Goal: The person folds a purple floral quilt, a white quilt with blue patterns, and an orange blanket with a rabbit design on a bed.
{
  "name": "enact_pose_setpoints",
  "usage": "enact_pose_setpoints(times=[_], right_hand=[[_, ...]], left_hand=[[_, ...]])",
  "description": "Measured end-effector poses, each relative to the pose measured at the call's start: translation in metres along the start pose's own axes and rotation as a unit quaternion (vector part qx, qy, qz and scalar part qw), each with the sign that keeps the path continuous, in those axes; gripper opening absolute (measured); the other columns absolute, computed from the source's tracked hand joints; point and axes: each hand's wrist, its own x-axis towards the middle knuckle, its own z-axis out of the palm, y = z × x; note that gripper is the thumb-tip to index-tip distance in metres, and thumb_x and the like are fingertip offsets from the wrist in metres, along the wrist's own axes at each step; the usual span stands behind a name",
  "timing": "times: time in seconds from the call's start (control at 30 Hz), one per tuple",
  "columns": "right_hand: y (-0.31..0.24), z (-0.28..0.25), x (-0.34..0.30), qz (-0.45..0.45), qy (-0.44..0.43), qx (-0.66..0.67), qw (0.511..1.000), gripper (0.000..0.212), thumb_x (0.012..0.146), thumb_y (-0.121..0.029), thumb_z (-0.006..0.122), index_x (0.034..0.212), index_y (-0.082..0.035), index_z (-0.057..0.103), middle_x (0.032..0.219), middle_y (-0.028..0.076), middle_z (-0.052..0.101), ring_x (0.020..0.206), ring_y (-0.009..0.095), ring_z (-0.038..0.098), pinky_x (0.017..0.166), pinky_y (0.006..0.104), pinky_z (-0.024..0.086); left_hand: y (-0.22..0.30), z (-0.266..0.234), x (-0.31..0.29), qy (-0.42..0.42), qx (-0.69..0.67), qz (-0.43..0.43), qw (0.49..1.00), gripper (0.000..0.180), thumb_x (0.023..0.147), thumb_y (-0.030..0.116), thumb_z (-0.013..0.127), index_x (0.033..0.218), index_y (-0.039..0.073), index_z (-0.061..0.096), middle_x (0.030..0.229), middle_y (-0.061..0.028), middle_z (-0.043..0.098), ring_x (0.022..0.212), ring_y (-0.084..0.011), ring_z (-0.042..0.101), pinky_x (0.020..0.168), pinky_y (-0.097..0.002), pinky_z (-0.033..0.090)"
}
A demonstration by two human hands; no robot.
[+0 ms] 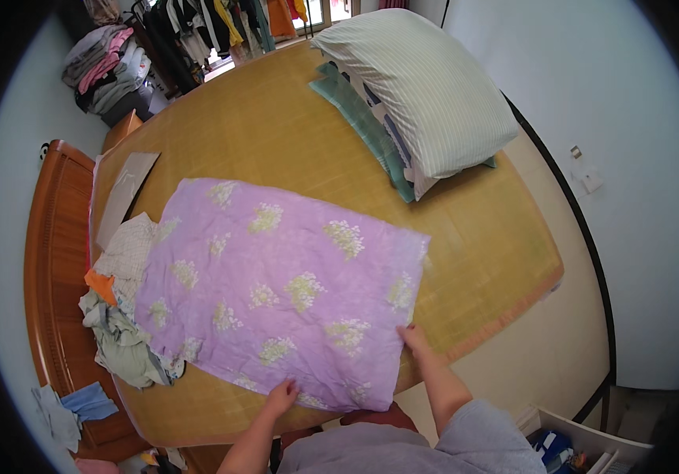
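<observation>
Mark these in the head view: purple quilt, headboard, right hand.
Purple quilt (284, 287): head view, middle of its flowered top face.
Headboard (61, 284): head view, brown wooden front panel, about midway along.
Right hand (413, 340): head view, back of the hand at the quilt's edge.

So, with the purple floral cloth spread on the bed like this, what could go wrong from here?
The purple cloth seems to reach past the near edge of the bed, so it may slip down.
Its left side meets the heap of clothes; a pull could drag them along.
The striped bundle is stacked close to the bed's right edge, so a jolt might tip it.
</observation>
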Motion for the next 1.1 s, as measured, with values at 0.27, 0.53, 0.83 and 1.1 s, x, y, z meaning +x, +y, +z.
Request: enact_pose_setpoints(times=[0.27,0.53,0.83,1.1], right_hand=[[-0.088,0.005,0.064,-0.065,0.118,0.167,0.977,0.050,0.077,-0.020,0.069,0.113,0.006,0.049,0.099,0.014,0.059,0.085,0.025,0.058,0.074,0.0347,0.048],[-0.145,0.008,0.053,-0.148,0.336,0.011,0.930,0.052,0.083,-0.029,0.061,0.118,0.009,0.050,0.117,0.026,0.054,0.108,0.037,0.053,0.094,0.0377,0.040],[-0.049,-0.083,0.058,-0.128,0.222,0.206,0.944,0.051,0.084,-0.029,0.060,0.120,0.007,0.050,0.112,0.016,0.059,0.099,0.030,0.057,0.086,0.0376,0.044],[0.069,-0.076,-0.031,-0.004,-0.011,0.194,0.981,0.063,0.083,-0.033,0.065,0.130,-0.003,0.038,0.121,0.015,0.052,0.107,0.026,0.053,0.088,0.0409,0.045]], left_hand=[[-0.034,-0.002,-0.033,0.005,-0.005,-0.041,0.999,0.043,0.082,0.027,0.059,0.117,0.003,0.055,0.094,-0.0182,0.064,0.086,-0.0294,0.062,0.077,-0.0365,0.048],[-0.033,0.000,-0.046,0.015,0.007,-0.065,0.998,0.040,0.083,0.025,0.056,0.117,0.004,0.056,0.088,-0.0161,0.064,0.081,-0.0285,0.061,0.074,-0.0360,0.048],[-0.034,-0.001,-0.043,0.052,-0.029,-0.076,0.995,0.038,0.084,0.026,0.054,0.115,0.004,0.058,0.091,-0.0156,0.064,0.085,-0.0277,0.062,0.077,-0.0336,0.048],[-0.053,0.037,-0.008,0.027,-0.069,-0.129,0.989,0.037,0.084,0.027,0.057,0.112,0.002,0.060,0.095,-0.0138,0.065,0.087,-0.0254,0.062,0.078,-0.0334,0.048]])
